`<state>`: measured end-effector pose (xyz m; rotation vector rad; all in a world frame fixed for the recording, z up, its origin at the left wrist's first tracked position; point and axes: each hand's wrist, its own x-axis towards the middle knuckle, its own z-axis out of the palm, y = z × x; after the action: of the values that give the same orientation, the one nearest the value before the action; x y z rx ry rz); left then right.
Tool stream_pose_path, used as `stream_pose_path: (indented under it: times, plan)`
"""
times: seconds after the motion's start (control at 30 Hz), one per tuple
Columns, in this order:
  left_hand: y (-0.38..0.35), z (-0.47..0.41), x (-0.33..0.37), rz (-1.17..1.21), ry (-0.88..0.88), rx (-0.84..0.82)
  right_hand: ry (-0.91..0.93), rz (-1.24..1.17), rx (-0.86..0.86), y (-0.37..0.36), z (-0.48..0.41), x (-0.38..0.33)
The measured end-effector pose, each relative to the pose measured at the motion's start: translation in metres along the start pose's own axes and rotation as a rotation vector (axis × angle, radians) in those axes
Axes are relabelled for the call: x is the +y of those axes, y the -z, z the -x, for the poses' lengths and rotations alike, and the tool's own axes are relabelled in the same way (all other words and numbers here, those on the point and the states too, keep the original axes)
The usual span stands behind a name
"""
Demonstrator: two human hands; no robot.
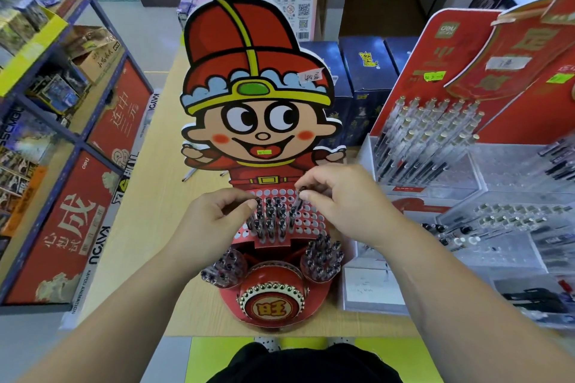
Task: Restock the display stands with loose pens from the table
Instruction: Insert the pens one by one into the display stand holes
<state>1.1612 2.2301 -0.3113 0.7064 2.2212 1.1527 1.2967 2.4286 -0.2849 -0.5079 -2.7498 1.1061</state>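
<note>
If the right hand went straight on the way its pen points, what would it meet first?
Probably the red holed panel, beside the standing pens; the right hand pinches a pen tilted down at it.

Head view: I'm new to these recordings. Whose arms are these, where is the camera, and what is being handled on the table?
There is no robot here. A person works with bare hands, and the one camera sits on their head, looking forward and down. Its wide lens bends the edges of the picture.

On the wooden table stands a cartoon display stand. Its red holed panel is partly filled with upright pens, and two round cups below it hold more.

The right hand pinches a dark pen, tilted, just above the holes. The left hand appears to pinch the top of a standing pen that is already in the panel.

A clear rack of other pens stands to the right.
</note>
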Motion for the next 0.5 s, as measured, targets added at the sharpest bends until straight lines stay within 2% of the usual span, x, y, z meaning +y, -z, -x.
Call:
stream_pose_path:
  times: [0.27,0.43,0.5]
  plan:
    - [0.001,0.002,0.001,0.033,-0.002,-0.016,-0.006,0.055,-0.023,-0.007,-0.004,0.004]
    - [0.005,-0.001,-0.002,-0.01,-0.003,-0.06,-0.018,0.124,-0.092,-0.01,-0.004,-0.005]
    - [0.007,-0.003,-0.004,-0.03,-0.012,-0.084,-0.043,0.126,-0.068,-0.015,-0.002,-0.009]
